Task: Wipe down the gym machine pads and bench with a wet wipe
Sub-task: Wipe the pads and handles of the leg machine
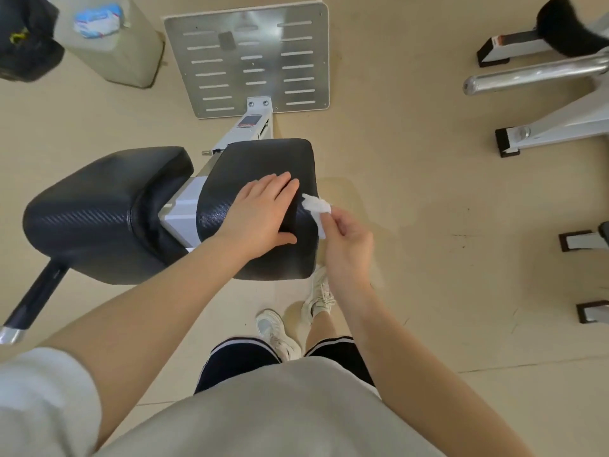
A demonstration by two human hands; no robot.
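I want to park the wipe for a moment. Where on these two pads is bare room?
The left pad is bare all over. On the right pad, the far strip beyond the left hand and the near corner are free. Its right edge is crowded: the right hand holds the wet wipe there.

Left hand (263,212) flat on right pad (257,159); right hand (346,245) pinches wet wipe (317,209).

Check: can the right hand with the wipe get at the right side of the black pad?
Probably yes: the right hand pinches the wet wipe right at the pad edge; the left hand lies flat on top, clear of that side.
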